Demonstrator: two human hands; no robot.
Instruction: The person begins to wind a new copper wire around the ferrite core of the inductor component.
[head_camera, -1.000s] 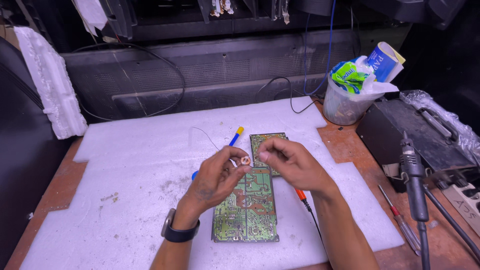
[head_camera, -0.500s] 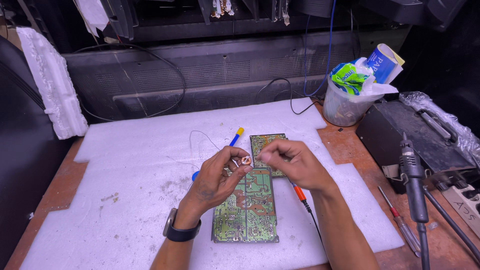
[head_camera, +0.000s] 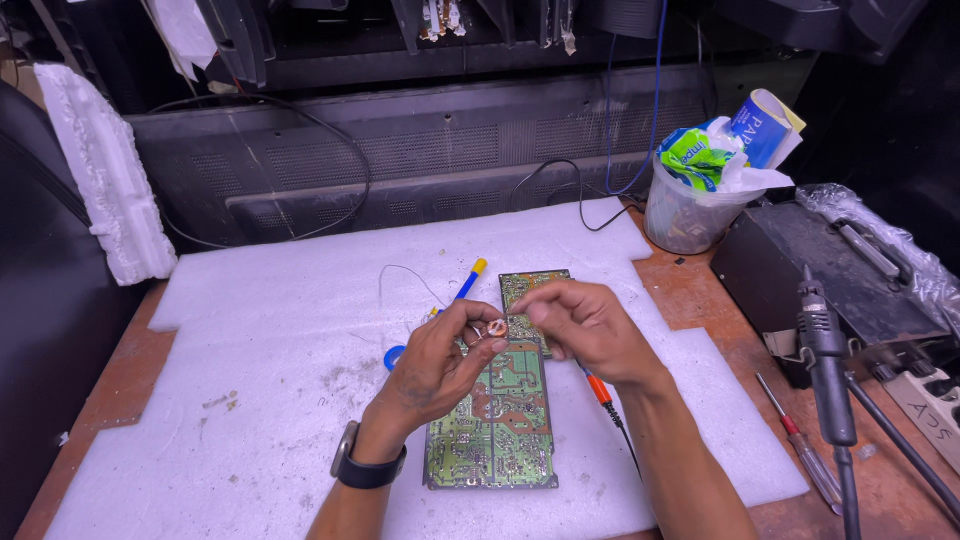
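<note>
My left hand (head_camera: 437, 365) pinches a small round copper-coloured coil part (head_camera: 495, 327) between thumb and fingers, held just above a green circuit board (head_camera: 500, 420) that lies solder side up on white foam. My right hand (head_camera: 585, 328) hovers beside the part with fingertips bent toward it, almost touching it; whether it grips the part I cannot tell. A black watch sits on my left wrist. An orange-handled probe (head_camera: 600, 390) lies under my right wrist.
A blue and yellow tool (head_camera: 466, 280) and thin wire (head_camera: 400, 275) lie on the foam sheet (head_camera: 260, 330) behind the board. A plastic cup of rubbish (head_camera: 690, 205) stands back right. A black handpiece (head_camera: 825, 350), red screwdriver (head_camera: 800, 450) and dark box (head_camera: 810, 270) are at right.
My left hand has turned the small coil part slightly and lifted it a little. My right hand's fingers have closed in toward it. The board has not moved.
</note>
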